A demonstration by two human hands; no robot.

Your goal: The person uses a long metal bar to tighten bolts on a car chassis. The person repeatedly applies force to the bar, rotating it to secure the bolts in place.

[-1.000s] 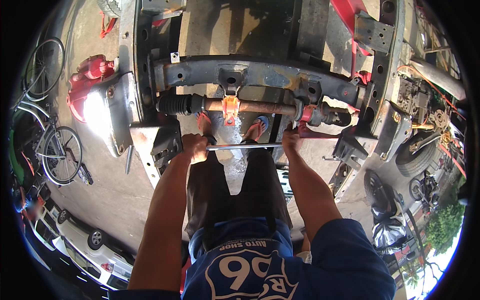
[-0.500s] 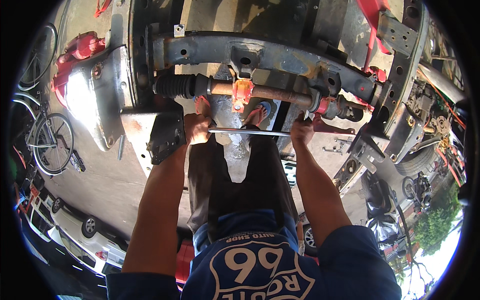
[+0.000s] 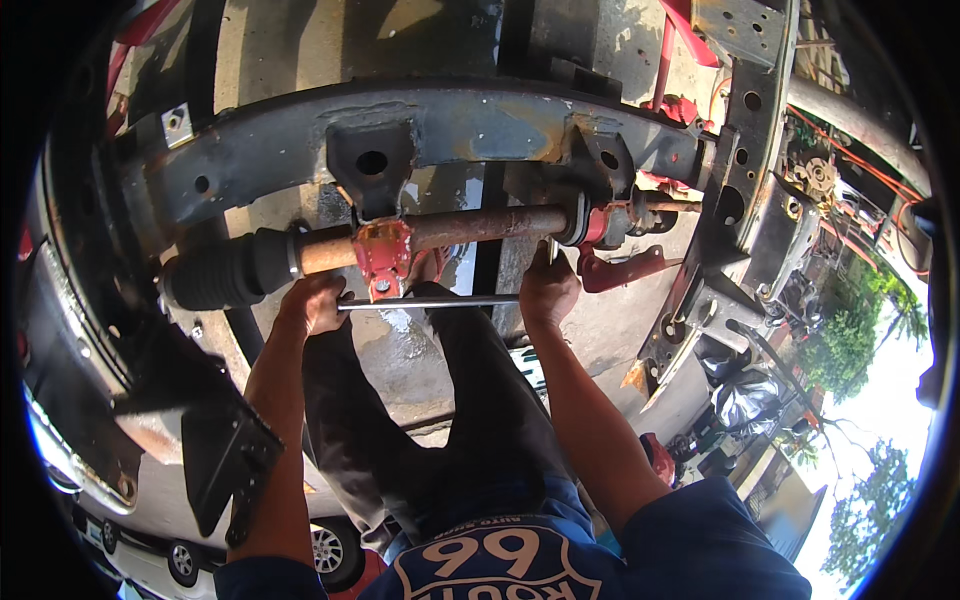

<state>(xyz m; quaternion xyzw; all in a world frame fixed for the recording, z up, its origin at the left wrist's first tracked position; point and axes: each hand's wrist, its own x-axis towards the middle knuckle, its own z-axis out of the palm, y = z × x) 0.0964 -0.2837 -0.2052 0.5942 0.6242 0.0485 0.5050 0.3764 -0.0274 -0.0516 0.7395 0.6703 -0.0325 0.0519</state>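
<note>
A long shiny metal breaker bar (image 3: 430, 301) runs crosswise between my hands, below the steering rack (image 3: 470, 226). My left hand (image 3: 315, 304) is closed round its left end, close under the rack's ribbed black rubber boot (image 3: 228, 268). At the other end my right hand (image 3: 549, 291) is wrapped round the bar beside a red bracket (image 3: 622, 268). A short shiny piece shows above the right fingers, near the rack's red clamp (image 3: 603, 222); its contact with any fastener is hidden. Another red clamp (image 3: 383, 259) sits round the rack's middle, just above the bar.
The dark chassis crossmember (image 3: 470, 122) spans above the rack, joining the right frame rail (image 3: 745, 140). A black bracket plate (image 3: 225, 465) juts out next to my left forearm. My legs stand on the concrete floor below. A white car (image 3: 150, 560) is at the lower left.
The view has shifted, so the rack and crossmember look larger and lie further left. Both hands keep their hold on the bar, which stays under the rack.
</note>
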